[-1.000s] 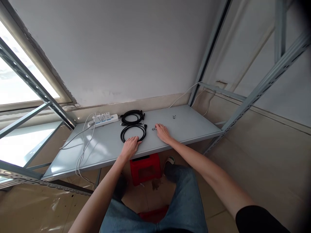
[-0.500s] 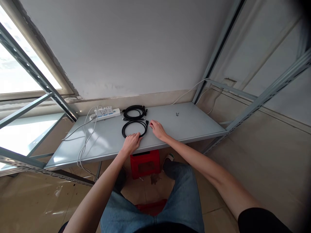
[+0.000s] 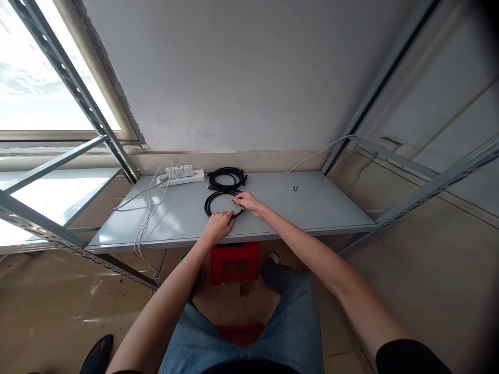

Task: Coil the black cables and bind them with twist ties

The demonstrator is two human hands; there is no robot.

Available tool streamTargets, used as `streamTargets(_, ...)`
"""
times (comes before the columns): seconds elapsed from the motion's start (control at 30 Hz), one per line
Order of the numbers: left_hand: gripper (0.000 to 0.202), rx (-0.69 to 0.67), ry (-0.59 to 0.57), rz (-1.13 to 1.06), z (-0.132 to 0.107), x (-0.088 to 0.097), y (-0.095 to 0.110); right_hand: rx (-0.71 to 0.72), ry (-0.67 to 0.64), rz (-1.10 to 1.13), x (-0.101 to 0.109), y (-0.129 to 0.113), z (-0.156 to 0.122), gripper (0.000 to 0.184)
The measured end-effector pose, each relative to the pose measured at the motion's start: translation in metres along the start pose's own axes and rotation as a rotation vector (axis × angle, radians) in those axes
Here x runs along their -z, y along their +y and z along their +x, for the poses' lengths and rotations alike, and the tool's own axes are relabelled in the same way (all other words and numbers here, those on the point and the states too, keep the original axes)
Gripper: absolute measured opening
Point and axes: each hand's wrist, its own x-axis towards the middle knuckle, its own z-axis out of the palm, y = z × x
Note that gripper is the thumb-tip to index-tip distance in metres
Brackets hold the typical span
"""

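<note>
A black cable (image 3: 207, 201) lies in a round coil near the front edge of the grey shelf board (image 3: 273, 208). My left hand (image 3: 219, 227) grips the near right side of this coil, thumb and fingers closed on it. Over the coil's right side, my right hand (image 3: 249, 202) pinches a thin, dark, short piece that looks like a twist tie (image 3: 235, 203); the fingers partly hide it. Just behind sits a second coil of black cable (image 3: 221, 187), touched by neither hand. Another small bent twist tie (image 3: 295, 188) rests farther right on the board.
A white power strip (image 3: 181, 178) with plugs stands at the back left, its white cords (image 3: 145, 223) hanging over the front edge. Metal uprights (image 3: 353, 122) frame the shelf. Below is a red plastic stool (image 3: 234, 278). A dark shoe (image 3: 97, 354) shows at lower left.
My right hand has moved left from beside the coil to over its right side, bringing the twist tie there. My left hand keeps its hold on the coil. The camera view has shifted somewhat.
</note>
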Motion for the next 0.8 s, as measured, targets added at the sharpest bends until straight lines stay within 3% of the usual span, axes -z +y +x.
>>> streamTargets(0.17,0.031,-0.009,-0.009,-0.007,0.001,0.001,-0.001,0.000,-0.096,-0.023,0.005,0.001,-0.003,0.013)
streamTargets(0.27,0.032,-0.001,-0.012,-0.005,0.001,0.000,-0.002,-0.077,-0.257,-0.075,0.014,-0.008,-0.002,0.017)
streamTargets(0.37,0.034,-0.009,-0.004,-0.003,0.001,-0.002,-0.002,-0.141,-0.410,-0.172,0.023,-0.021,0.001,0.017)
streamTargets(0.53,0.034,-0.015,-0.008,-0.009,0.001,0.000,0.000,-0.196,-0.553,-0.418,0.029,-0.036,0.007,0.017)
streamTargets(0.8,0.034,-0.021,-0.020,-0.024,0.001,0.005,0.001,-0.233,-0.555,-0.725,0.014,-0.052,0.012,0.015)
